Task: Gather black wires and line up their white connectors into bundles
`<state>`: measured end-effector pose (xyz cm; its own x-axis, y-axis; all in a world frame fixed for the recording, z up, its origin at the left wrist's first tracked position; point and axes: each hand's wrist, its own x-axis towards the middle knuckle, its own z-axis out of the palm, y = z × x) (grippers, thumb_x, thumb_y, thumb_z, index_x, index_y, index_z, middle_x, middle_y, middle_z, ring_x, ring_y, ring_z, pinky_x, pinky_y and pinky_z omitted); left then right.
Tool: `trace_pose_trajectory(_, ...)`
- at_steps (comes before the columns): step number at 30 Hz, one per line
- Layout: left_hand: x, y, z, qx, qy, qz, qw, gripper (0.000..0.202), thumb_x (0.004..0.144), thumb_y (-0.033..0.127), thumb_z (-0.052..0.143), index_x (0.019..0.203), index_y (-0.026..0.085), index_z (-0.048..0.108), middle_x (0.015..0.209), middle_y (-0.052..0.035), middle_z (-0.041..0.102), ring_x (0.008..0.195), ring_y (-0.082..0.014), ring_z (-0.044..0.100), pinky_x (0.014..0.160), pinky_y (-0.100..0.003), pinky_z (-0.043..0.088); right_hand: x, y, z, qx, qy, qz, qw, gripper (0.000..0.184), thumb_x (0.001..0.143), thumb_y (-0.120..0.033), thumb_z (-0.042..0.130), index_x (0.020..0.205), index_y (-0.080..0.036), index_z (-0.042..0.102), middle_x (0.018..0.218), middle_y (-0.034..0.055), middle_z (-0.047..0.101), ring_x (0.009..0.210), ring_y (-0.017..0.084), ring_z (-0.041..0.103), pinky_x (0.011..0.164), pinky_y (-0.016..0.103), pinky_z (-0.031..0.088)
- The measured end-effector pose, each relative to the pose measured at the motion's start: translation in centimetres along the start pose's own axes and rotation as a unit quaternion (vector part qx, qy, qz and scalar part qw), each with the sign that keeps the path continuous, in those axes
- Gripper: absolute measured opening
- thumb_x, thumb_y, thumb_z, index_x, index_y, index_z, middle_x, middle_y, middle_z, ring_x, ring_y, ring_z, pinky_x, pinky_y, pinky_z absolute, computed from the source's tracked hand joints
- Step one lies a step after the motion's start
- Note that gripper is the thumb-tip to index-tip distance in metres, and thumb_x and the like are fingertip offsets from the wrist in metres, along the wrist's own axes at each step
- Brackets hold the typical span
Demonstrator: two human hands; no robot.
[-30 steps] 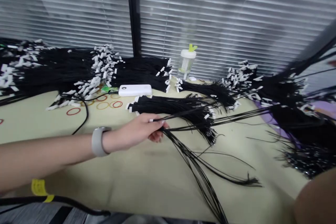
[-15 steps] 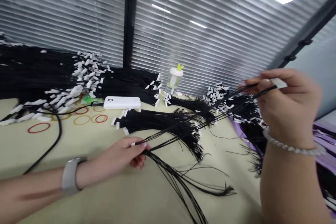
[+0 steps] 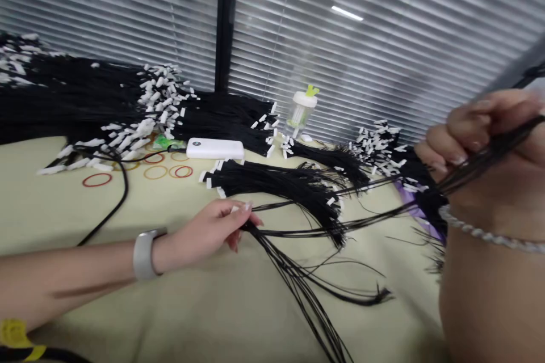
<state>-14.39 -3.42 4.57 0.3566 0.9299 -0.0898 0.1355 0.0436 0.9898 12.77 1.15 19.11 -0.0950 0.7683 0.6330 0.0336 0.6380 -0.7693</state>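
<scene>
My left hand (image 3: 219,226) pinches a bunch of thin black cables (image 3: 293,232) near the middle of the view. Some strands run from it up to the right, while others hang down toward the front edge of the picture. My right hand (image 3: 489,136), raised at the far right, is closed round the other stretch of these cables, slightly blurred. Between the hands the strands are drawn out over the table. Behind them lies a bundle of black cables (image 3: 272,187) with white connectors at its left end.
Large piles of black cables (image 3: 72,91) with white connectors (image 3: 164,91) line the back. A white power bank (image 3: 215,148) with a black cord lies beside rubber bands (image 3: 97,180) on the table (image 3: 179,317). A clear bottle (image 3: 300,110) stands near the window blinds (image 3: 383,28).
My right hand has moved further right, turned, and now wraps round the cables. My left hand still pinches its bunch. The view has shifted, and a yellow-marked black strand shows at lower left.
</scene>
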Motion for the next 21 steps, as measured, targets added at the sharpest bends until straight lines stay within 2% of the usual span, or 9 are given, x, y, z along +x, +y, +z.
trace_pose_trajectory(2,0.0,0.4,-0.1,-0.027,0.004,0.004,1.0,0.03,0.078,0.04,0.044,0.083,0.013,0.057,0.081,-0.0024,0.053,0.053,-0.0066,0.045,0.049,-0.021,0.046,-0.2,0.3,0.3,-0.03,-0.01,0.024,0.999,0.011,0.071,-0.028,0.05,0.065,-0.019,0.052,0.044,-0.0063,0.019,0.036,0.002,0.025,0.04,0.023,0.014)
trace_pose_trajectory(5,0.0,1.0,-0.2,-0.023,0.007,-0.013,1.0,0.021,0.075,0.03,0.049,0.09,0.018,0.055,0.068,0.0027,0.043,0.055,-0.0078,0.046,0.044,-0.018,0.044,-0.6,0.8,0.9,-0.064,-0.05,0.023,0.996,0.015,0.064,-0.029,0.057,0.073,-0.016,0.059,0.045,-0.0056,0.026,0.038,0.001,0.029,0.041,0.024,0.016)
trace_pose_trajectory(8,-0.1,1.0,-0.2,0.016,0.023,-0.054,0.998,0.022,0.074,0.022,0.046,0.096,0.021,0.051,0.055,0.0061,0.038,0.043,-0.0064,0.043,0.039,-0.016,0.04,-1.4,1.1,1.9,-0.072,-0.091,0.033,0.993,0.014,0.069,-0.029,0.053,0.074,-0.018,0.061,0.043,-0.0038,0.028,0.037,0.003,0.029,0.038,0.025,0.018)
trace_pose_trajectory(11,-0.2,0.5,0.0,0.032,0.053,-0.052,0.997,0.022,0.077,0.03,0.043,0.097,0.022,0.049,0.052,0.0065,0.039,0.037,-0.0062,0.043,0.034,-0.015,0.036,-2.7,1.5,3.9,-0.117,-0.171,0.063,0.976,0.024,0.075,-0.034,0.043,0.06,-0.019,0.052,0.042,-0.0023,0.033,0.036,0.004,0.032,0.035,0.022,0.022)
trace_pose_trajectory(14,-0.2,0.1,0.2,0.031,0.082,-0.034,0.996,0.028,0.08,0.042,0.038,0.094,0.02,0.05,0.054,0.0046,0.042,0.036,-0.0064,0.044,0.031,-0.015,0.035,-4.3,2.8,6.9,-0.196,-0.254,0.105,0.942,0.032,0.078,-0.037,0.043,0.054,-0.016,0.045,0.044,-0.0025,0.038,0.04,0.004,0.036,0.037,0.018,0.027)
trace_pose_trajectory(17,-0.2,0.0,0.5,0.026,0.1,-0.022,0.994,0.032,0.081,0.047,0.036,0.089,0.019,0.05,0.048,0.0044,0.042,0.034,-0.0072,0.043,0.029,-0.016,0.034,-5.2,5.1,9.7,-0.261,-0.367,0.143,0.881,0.035,0.08,-0.04,0.041,0.057,-0.014,0.048,0.049,-0.0025,0.045,0.041,0.004,0.037,0.036,0.016,0.025)
trace_pose_trajectory(21,-0.3,0.0,0.8,0.007,0.077,-0.035,0.996,0.033,0.081,0.05,0.034,0.081,0.019,0.047,0.045,0.0044,0.044,0.033,-0.0079,0.043,0.029,-0.016,0.036,-5.4,8.1,11.8,-0.336,-0.432,0.106,0.83,0.039,0.084,-0.037,0.036,0.057,-0.013,0.05,0.055,-0.002,0.051,0.048,0.004,0.042,0.043,0.017,0.03)
